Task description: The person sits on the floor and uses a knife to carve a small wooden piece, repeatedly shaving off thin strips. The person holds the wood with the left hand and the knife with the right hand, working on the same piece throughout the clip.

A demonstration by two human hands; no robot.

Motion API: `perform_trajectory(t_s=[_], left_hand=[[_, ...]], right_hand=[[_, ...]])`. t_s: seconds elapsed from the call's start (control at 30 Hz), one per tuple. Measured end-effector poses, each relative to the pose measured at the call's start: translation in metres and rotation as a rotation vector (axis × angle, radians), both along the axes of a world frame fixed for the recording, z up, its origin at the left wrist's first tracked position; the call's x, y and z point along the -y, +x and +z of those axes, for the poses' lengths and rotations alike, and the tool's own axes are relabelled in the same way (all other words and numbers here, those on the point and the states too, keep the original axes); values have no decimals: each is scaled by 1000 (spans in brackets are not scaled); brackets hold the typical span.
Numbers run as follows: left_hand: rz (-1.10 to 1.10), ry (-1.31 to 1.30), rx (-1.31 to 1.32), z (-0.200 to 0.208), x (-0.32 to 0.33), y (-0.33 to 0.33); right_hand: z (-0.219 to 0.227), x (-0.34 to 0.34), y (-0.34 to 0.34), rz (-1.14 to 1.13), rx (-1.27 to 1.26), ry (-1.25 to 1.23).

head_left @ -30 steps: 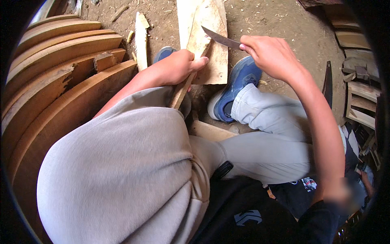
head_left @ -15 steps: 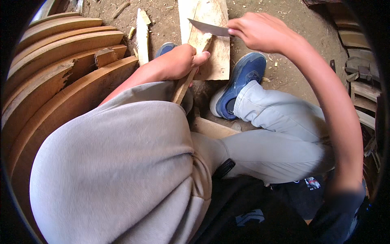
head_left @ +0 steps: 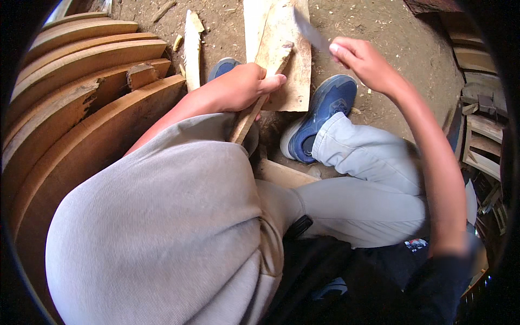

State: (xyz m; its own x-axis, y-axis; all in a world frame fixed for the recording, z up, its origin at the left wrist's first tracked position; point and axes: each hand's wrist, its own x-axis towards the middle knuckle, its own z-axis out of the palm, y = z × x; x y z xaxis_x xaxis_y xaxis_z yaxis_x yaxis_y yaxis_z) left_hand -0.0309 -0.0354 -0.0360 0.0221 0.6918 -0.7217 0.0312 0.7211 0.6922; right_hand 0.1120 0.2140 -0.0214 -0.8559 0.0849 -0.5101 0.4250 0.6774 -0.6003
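My left hand (head_left: 246,85) is wrapped round a narrow wooden stick (head_left: 277,59), which slants from beside my knee up over a flat wooden board (head_left: 295,89). The stick's far end is rough and pale. To its right, my right hand (head_left: 357,58) grips a knife (head_left: 311,31) by the handle, which the fingers hide. The blade is a little blurred, points up and left, and stands apart from the stick.
Curved wooden pieces (head_left: 108,114) are stacked along the left. A pale split of wood (head_left: 192,51) and chips lie on the dirt floor (head_left: 406,70). My blue shoe (head_left: 327,116) is beside the board. More cut wood (head_left: 485,130) is piled at the right.
My right hand has moved right and slightly down with the knife, taking the blade off the stick's end. The blade now tilts more steeply upward. My left hand keeps its grip on the stick.
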Motion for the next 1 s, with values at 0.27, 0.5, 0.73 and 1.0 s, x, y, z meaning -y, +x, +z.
perform_trajectory(t_s=[0.27,0.5,0.73,1.0], left_hand=[[6,146,17,21,-12,-1],[171,346,-185,17,-12,-1],[275,402,-406,-4,-11,-3],[295,457,-518,-2,-13,-2]], right_hand=[[-21,16,-30,-107,-495,135],[-18,23,-35,-302,-419,-170],[48,46,-34,-631,-286,-546],[41,65,-34,-689,-349,-534]])
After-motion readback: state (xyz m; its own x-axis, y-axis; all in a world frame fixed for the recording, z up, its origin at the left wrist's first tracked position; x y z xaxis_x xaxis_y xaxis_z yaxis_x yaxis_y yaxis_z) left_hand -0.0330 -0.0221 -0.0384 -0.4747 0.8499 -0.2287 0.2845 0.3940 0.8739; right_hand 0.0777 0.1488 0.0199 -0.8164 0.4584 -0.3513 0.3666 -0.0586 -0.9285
